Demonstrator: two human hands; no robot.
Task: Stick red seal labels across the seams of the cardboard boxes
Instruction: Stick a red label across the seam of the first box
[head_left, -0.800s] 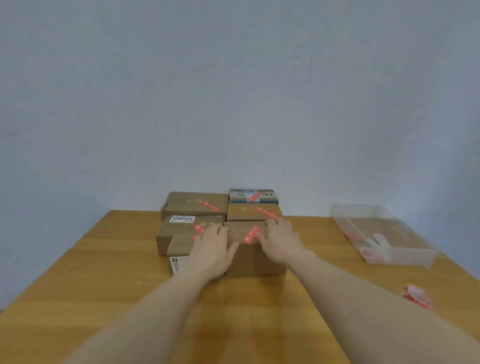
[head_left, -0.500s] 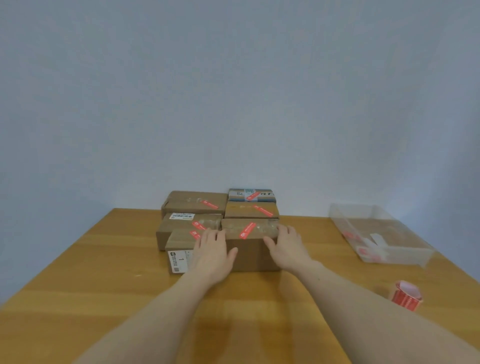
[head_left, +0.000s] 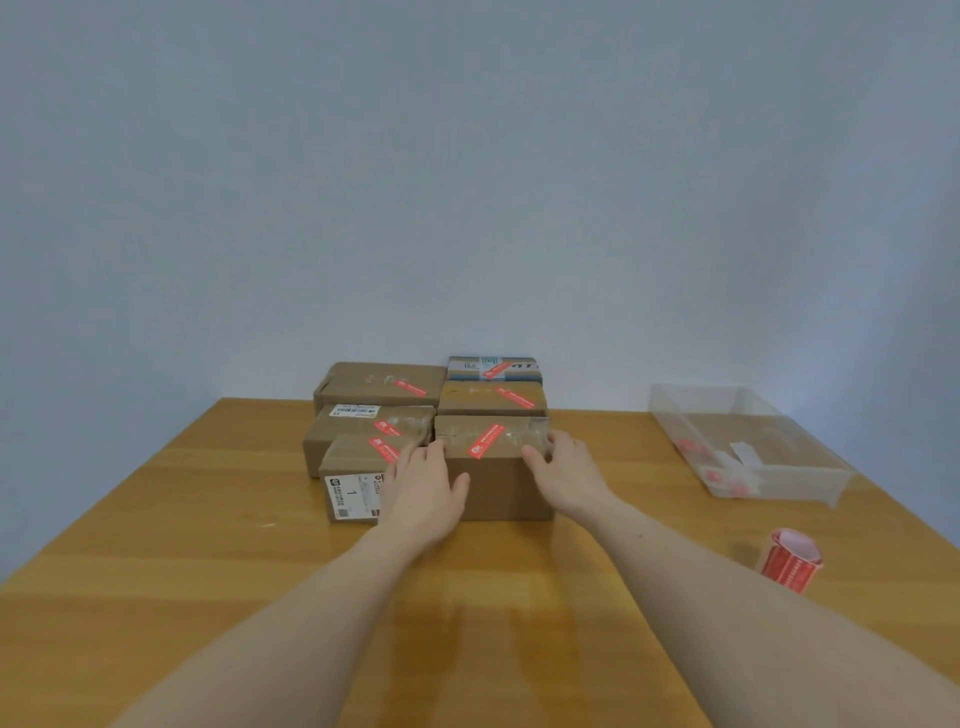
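Six cardboard boxes (head_left: 374, 384) clustered toward the desk's (head_left: 156, 519) far edge, each with a red seal label on top. Left hand (head_left: 423, 491) and right hand (head_left: 566, 475) flank the nearest box (head_left: 493, 483), fingers straight and resting against its sides, nothing gripped; its red seal label (head_left: 485, 440) lies diagonally across the top seam. Label roll (head_left: 789, 560) near the desk's right edge; clear bin (head_left: 748, 441) at the far right corner.

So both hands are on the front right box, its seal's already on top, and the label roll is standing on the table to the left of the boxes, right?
Not quite. The head view shows the label roll on the table to the right of the boxes, near the clear tray. The rest holds: left hand and right hand flank the front right box, its red seal on top.
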